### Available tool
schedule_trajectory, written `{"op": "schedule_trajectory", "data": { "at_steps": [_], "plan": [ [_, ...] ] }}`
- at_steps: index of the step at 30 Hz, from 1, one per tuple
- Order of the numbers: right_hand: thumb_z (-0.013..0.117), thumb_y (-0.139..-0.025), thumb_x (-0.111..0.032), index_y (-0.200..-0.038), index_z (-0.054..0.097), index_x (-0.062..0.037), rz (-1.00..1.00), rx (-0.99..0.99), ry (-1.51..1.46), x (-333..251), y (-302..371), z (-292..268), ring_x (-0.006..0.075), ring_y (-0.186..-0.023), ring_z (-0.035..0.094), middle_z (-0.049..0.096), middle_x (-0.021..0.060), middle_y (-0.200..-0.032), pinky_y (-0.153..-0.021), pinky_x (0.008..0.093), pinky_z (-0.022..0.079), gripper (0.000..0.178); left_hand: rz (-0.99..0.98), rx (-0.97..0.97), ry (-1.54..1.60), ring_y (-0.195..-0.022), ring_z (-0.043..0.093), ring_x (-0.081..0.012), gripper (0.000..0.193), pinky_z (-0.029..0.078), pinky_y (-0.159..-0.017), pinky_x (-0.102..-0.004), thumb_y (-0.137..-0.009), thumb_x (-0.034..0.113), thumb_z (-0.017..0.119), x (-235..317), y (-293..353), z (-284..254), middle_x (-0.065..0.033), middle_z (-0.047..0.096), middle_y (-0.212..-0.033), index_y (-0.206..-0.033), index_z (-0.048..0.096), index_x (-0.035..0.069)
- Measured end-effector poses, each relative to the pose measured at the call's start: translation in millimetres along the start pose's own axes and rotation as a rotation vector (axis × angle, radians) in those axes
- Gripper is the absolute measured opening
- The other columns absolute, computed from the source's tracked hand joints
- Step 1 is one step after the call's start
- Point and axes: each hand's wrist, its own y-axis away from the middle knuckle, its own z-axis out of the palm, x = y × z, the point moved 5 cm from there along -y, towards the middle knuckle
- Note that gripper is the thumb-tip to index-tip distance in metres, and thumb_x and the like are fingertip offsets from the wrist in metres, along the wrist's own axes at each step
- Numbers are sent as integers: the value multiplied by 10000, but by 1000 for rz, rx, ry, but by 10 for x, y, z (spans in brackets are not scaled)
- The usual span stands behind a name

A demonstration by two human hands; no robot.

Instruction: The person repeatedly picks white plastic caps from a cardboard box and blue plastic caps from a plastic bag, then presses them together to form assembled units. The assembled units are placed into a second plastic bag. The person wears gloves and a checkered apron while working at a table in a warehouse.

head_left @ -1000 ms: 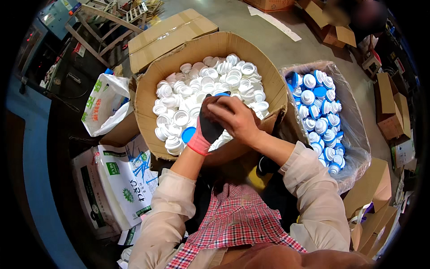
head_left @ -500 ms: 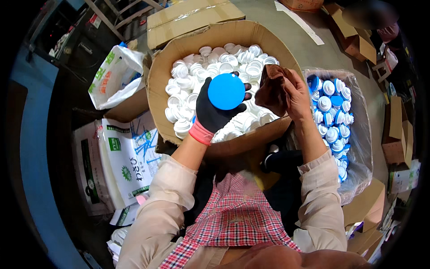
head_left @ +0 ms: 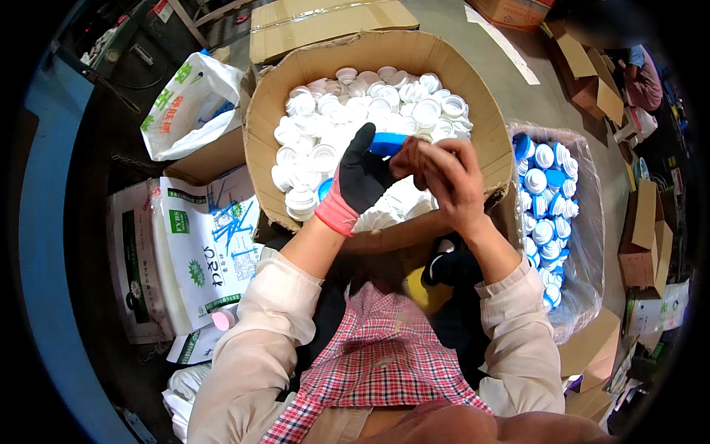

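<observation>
My left hand, in a black glove with a pink cuff, grips a round blue lid that is tilted nearly edge-on. My bare right hand is closed on a brown cloth, which meets the lid's right side; the fingers partly hide it. Both hands are above a large cardboard box full of white plastic lids. Beside my left wrist, part of another blue piece shows among the white ones.
To the right stands a plastic-lined box of blue-and-white lid pieces. At left, a white bag sits above printed sheets with blue strips on them. A closed carton lies behind. Another person is at far right.
The blue lid has turned from face-up to nearly edge-on. My right hand has moved left and brought the brown cloth against it. The view has shifted slightly.
</observation>
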Motion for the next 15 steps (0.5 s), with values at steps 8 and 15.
{"op": "schedule_trajectory", "data": {
  "at_steps": [8, 15],
  "plan": [
    [657, -759, 11, -1138, 624, -66, 163, -75, 30, 166, -78, 146, 318, -887, 595, 549, 133, -1006, -769, 376, 502, 389, 307, -2, -972, -1059, 590, -175, 402, 484, -940, -352, -1008, 393, 434, -6, 153, 151, -53, 595, -1131, -1228, 531, 70],
    [681, -762, -64, -1054, 635, -122, 115, -277, -137, -74, 101, 455, 332, -839, 608, 539, 128, -932, -707, 398, 509, 301, 469, 101, -958, -882, 629, -156, 245, 529, -788, -343, -900, 167, 572, 98, 158, 176, -47, 658, -950, -1105, 585, 33]
  ]
}}
